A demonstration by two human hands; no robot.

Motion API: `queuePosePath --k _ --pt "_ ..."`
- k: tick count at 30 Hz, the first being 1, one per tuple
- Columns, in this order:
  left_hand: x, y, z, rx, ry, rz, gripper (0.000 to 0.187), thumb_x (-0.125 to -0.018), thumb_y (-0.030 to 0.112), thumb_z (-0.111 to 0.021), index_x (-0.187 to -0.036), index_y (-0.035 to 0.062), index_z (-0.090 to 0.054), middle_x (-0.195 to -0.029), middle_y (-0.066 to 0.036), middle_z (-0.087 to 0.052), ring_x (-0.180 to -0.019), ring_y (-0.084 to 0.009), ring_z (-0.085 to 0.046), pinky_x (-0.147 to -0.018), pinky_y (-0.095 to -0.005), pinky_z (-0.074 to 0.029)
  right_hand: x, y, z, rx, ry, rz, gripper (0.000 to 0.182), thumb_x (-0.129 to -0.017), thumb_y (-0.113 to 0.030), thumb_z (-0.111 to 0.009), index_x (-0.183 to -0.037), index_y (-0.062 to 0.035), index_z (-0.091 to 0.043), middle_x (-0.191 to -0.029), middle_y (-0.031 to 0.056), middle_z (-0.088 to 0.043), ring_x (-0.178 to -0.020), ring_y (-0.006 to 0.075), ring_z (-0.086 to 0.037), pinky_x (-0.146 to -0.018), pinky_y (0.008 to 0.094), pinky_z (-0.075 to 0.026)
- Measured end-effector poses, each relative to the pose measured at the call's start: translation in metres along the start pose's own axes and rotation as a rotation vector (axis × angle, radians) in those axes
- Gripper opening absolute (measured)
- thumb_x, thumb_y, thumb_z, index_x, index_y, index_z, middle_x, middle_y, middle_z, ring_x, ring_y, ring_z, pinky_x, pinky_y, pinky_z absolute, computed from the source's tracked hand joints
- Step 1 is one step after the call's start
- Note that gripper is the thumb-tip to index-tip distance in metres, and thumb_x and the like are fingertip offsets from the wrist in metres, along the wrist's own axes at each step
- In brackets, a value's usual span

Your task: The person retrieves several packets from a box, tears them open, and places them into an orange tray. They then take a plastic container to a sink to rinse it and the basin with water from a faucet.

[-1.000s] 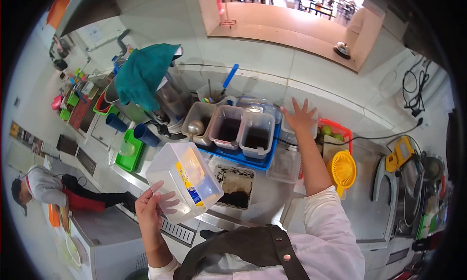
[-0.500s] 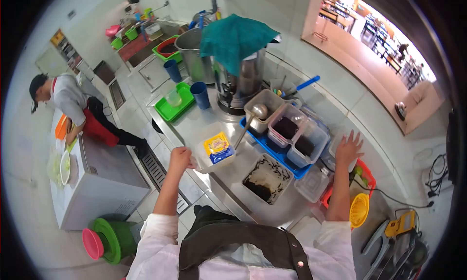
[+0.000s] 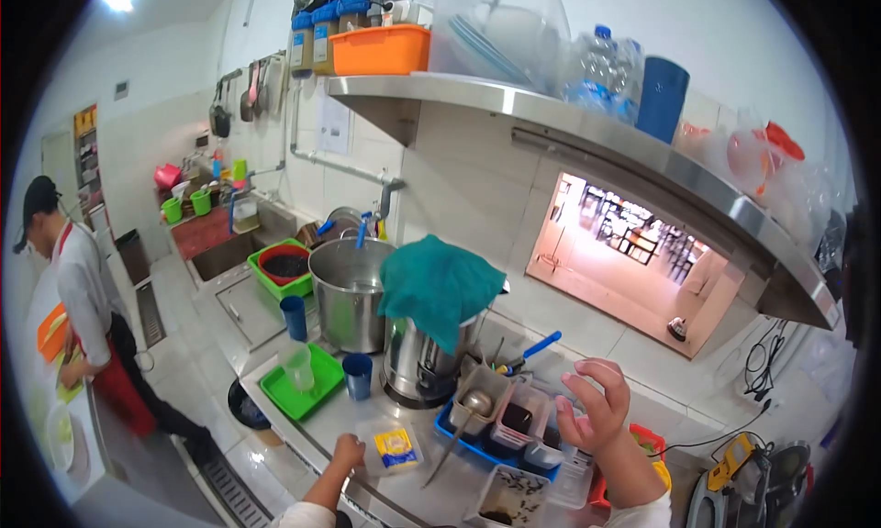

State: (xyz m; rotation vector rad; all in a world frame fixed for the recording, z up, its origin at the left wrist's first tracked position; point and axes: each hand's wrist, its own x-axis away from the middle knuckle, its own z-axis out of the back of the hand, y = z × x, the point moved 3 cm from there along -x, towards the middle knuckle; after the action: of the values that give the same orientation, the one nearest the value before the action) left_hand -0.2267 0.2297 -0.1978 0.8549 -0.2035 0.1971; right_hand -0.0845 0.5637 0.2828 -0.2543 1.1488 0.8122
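Note:
My left hand (image 3: 348,453) grips the left edge of a clear plastic container (image 3: 393,446) with a yellow and blue label, which rests on the steel counter (image 3: 344,420). My right hand (image 3: 596,409) is raised above the counter with its fingers loosely curled and apart, holding nothing. Just below it, a blue tray (image 3: 477,447) holds clear tubs (image 3: 517,419) of dark contents. A metal ladle (image 3: 473,403) rests in the nearest tub.
A steel urn (image 3: 418,363) draped with a teal cloth (image 3: 437,288) stands behind the tubs, beside a large pot (image 3: 347,294). A green tray (image 3: 298,383) and blue cups (image 3: 357,374) sit left. A loaded shelf (image 3: 551,115) hangs overhead. A co-worker (image 3: 84,299) stands far left.
The container went from held up in my left hand down onto the counter. My right hand lifted off the tubs at the back. The view swung upward to the shelf.

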Motion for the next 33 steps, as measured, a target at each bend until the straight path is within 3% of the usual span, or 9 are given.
queuePosePath --k 6,15,16,18,21,23,25,28,33 --pt "0.024 0.020 0.050 0.000 -0.002 -0.193 0.071 -0.067 0.033 -0.066 -0.120 -0.0053 -0.039 -0.097 -0.025 -0.057 -0.086 -0.0271 -0.060 -0.072 -0.0327 -0.048 -0.187 -0.051 -0.112 0.156 -0.054 0.199 0.036 -0.061 -0.012 -0.065 -0.095 -0.0045 -0.056 -0.097 0.0135 -0.052 -0.084 0.0292 -0.052 -0.072 0.0369 -0.042" --pt "0.022 0.001 0.171 0.421 -0.247 -0.422 0.051 -0.077 0.021 -0.059 -0.119 -0.0029 -0.042 -0.105 -0.021 -0.055 -0.082 -0.0214 -0.060 -0.071 -0.0295 -0.048 -0.446 0.110 -0.298 0.896 0.170 0.077 0.054 -0.069 -0.040 -0.064 -0.108 -0.0050 -0.051 -0.115 0.0125 -0.048 -0.105 0.0275 -0.046 -0.086 0.0393 -0.036" --pt "0.014 -0.012 0.174 0.481 -0.271 -0.434 0.049 -0.078 0.020 -0.058 -0.118 -0.0033 -0.043 -0.103 -0.020 -0.057 -0.081 -0.0193 -0.060 -0.070 -0.0287 -0.048 -0.457 0.106 -0.302 0.890 0.181 0.088 0.054 -0.069 -0.040 -0.064 -0.108 -0.0050 -0.051 -0.115 0.0125 -0.048 -0.105 0.0275 -0.046 -0.086 0.0393 -0.036" --pt "-0.005 -0.050 0.182 0.434 -0.261 -0.429 0.042 -0.081 0.017 -0.055 -0.116 -0.0031 -0.045 -0.094 -0.016 -0.061 -0.077 -0.0141 -0.060 -0.066 -0.0253 -0.047 -0.474 0.119 -0.313 0.796 -0.183 -0.425 0.051 -0.072 -0.046 -0.059 -0.102 -0.0053 -0.055 -0.103 0.0127 -0.056 -0.096 0.0276 -0.052 -0.082 0.0390 -0.039" --pt "-0.001 -0.082 0.216 0.669 -0.272 -0.273 0.034 -0.083 0.013 -0.052 -0.111 -0.0034 -0.048 -0.084 -0.013 -0.062 -0.070 -0.0123 -0.059 -0.064 -0.0231 -0.047 -0.481 0.129 -0.318 0.789 -0.113 -0.495 0.050 -0.074 -0.050 -0.055 -0.096 -0.0055 -0.058 -0.091 0.0123 -0.060 -0.088 0.0282 -0.056 -0.078 0.0386 -0.041" --pt "0.000 -0.082 0.254 0.445 -0.071 -0.238 0.033 -0.084 0.024 -0.049 -0.110 0.0041 -0.052 -0.096 -0.016 -0.060 -0.086 -0.0230 -0.057 -0.077 -0.0363 -0.044 -0.483 0.113 -0.318 0.787 -0.115 -0.495 0.049 -0.074 -0.050 -0.054 -0.096 -0.0065 -0.059 -0.094 0.0116 -0.059 -0.090 0.0279 -0.055 -0.078 0.0388 -0.041" --pt "-0.004 -0.073 0.278 0.798 -0.134 -0.156 0.028 -0.083 0.015 -0.050 -0.107 0.0000 -0.051 -0.082 -0.011 -0.061 -0.069 -0.0162 -0.058 -0.063 -0.0274 -0.047 -0.486 0.107 -0.319 0.799 -0.109 -0.503 0.049 -0.074 -0.051 -0.053 -0.095 -0.0075 -0.059 -0.096 0.0109 -0.059 -0.091 0.0276 -0.054 -0.078 0.0390 -0.041" --pt "-0.050 -0.063 0.287 0.843 -0.114 -0.278 0.025 -0.084 0.007 -0.049 -0.106 -0.0043 -0.050 -0.078 -0.011 -0.062 -0.067 -0.0133 -0.059 -0.065 -0.0239 -0.049 -0.517 0.097 -0.331 0.767 0.022 -0.119 0.045 -0.074 -0.050 -0.052 -0.098 -0.0123 -0.058 -0.110 0.0088 -0.054 -0.101 0.0280 -0.050 -0.081 0.0426 -0.039" --pt "-0.074 -0.009 0.311 0.893 -0.007 -0.445 0.022 -0.084 0.005 -0.049 -0.104 -0.0040 -0.050 -0.076 -0.009 -0.060 -0.070 -0.0140 -0.059 -0.066 -0.0255 -0.050 -0.537 0.117 -0.385 0.713 -0.206 -0.479 0.051 -0.079 -0.048 -0.048 -0.117 -0.0141 -0.045 -0.117 0.0104 -0.052 -0.109 0.0301 -0.048 -0.089 0.0428 -0.037"
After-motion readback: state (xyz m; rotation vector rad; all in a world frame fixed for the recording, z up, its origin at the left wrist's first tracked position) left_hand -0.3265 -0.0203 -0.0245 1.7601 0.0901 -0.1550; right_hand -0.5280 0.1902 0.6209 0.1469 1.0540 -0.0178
